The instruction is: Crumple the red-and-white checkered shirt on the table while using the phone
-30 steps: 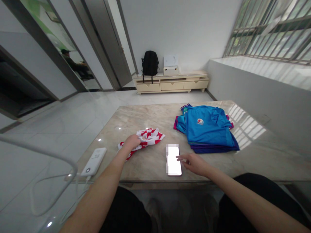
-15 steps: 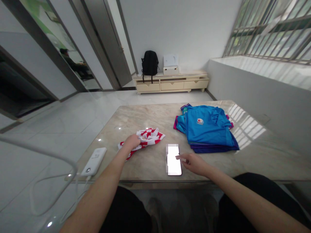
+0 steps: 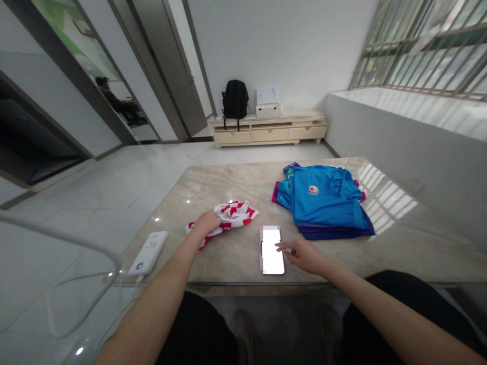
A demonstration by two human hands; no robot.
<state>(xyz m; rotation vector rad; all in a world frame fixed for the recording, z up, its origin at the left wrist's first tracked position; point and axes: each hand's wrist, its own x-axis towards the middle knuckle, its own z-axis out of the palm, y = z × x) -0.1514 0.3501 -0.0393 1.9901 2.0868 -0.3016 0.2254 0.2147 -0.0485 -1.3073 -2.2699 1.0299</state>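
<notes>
My left hand is closed on a crumpled red-and-white checked jersey on the table, its fingertips partly hidden in the folds. A phone lies flat near the front edge, its screen bright white and partly blurred out. Over the right side of that screen, my right hand stretches out its index finger; the tip is at or just above the glass. Nothing is held in this hand. To its upper right lies a stack of folded jerseys, a blue one with a small badge on top.
On the marble-look table, a white power bank with a cable sits at the left front. Beyond, a low cabinet bears a black backpack and boxes. A seated person appears through the doorway at left.
</notes>
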